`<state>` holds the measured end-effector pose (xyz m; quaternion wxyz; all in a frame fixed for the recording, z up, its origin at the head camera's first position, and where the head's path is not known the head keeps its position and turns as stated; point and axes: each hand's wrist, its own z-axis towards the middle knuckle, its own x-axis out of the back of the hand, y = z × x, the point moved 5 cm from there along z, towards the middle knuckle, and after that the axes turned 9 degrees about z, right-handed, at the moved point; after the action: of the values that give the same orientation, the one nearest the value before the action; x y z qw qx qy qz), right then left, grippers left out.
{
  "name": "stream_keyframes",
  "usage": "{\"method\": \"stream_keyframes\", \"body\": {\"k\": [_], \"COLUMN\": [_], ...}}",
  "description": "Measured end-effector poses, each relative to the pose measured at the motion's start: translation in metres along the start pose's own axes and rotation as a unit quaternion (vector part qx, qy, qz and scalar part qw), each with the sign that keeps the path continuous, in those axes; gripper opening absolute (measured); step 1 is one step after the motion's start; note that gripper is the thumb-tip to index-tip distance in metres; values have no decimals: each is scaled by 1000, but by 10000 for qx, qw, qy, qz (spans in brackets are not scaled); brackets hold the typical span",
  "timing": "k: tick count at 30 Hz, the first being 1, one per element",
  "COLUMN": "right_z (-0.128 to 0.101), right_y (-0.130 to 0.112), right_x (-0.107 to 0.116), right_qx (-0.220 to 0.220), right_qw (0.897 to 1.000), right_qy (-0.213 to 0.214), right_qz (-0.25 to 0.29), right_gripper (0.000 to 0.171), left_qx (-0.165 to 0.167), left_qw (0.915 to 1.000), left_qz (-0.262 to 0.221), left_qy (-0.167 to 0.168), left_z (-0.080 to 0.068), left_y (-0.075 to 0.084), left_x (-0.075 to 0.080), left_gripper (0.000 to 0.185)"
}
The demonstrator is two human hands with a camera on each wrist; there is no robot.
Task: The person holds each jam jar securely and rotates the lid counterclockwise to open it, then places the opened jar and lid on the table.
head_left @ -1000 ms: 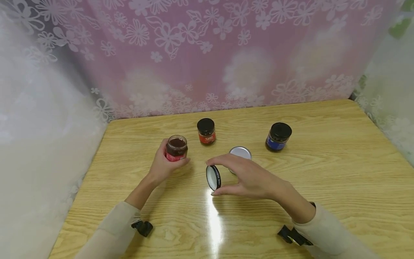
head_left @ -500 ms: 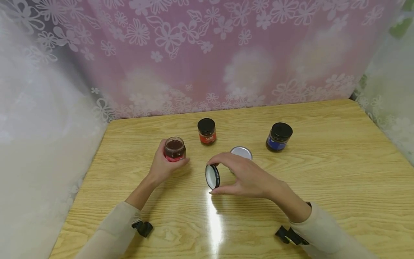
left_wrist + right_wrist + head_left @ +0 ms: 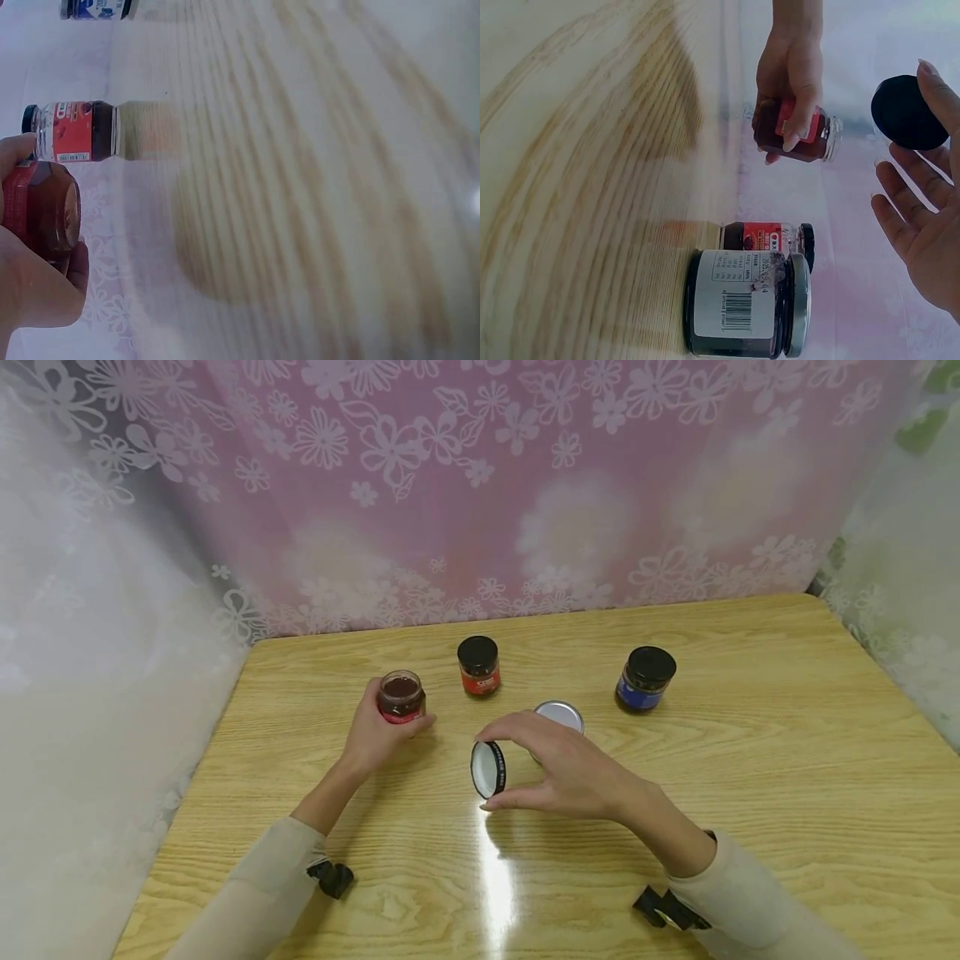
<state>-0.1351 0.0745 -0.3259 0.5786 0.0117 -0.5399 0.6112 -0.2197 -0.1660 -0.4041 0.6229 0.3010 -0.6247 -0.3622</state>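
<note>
My left hand (image 3: 375,727) grips an open glass jam jar (image 3: 402,692) with a red label and dark red contents. In the right wrist view this jar (image 3: 791,131) is clear of the table, its bare threaded mouth showing. My right hand (image 3: 558,768) pinches a black jar lid (image 3: 489,770) by its edge between thumb and fingers. The lid stands on edge in the air, its white inside facing left toward the jar. Behind the right hand, a jar with a silver lid (image 3: 558,714) is partly hidden; the right wrist view shows its white barcode label (image 3: 735,292).
On the wooden table (image 3: 420,877) a red-labelled jar with a black lid (image 3: 478,667) stands at the back middle. A blue-labelled jar (image 3: 645,678), black-lidded too, is at the back right. A pink floral curtain (image 3: 465,543) hangs behind the table.
The jam jar in my left hand has shifted slightly left and away from me. My right hand has brought the lid a little to the left. The standing jars have stayed put.
</note>
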Motion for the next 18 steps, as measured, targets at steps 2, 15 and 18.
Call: {"method": "stream_keyframes", "body": {"k": [2,15,18], "right_z": [0,-3,-2], "right_y": [1,6,7], "right_x": [0,-3,-4], "right_qx": [-18,-118,-175], "right_qw": [10000,9999,9998], "right_qy": [25,-13,-51], "right_qz": [-4,7,2], "right_gripper": [61,62,62], "left_qx": [37,81,80], "left_qw": [10000,9998,9998], "left_qz": [57,140,153], "left_qy": [6,115,92], "left_z": [0,5,7], "left_y": [0,-4,-4], "left_x": [-1,-6,-8], "left_gripper": [76,82,79]}}
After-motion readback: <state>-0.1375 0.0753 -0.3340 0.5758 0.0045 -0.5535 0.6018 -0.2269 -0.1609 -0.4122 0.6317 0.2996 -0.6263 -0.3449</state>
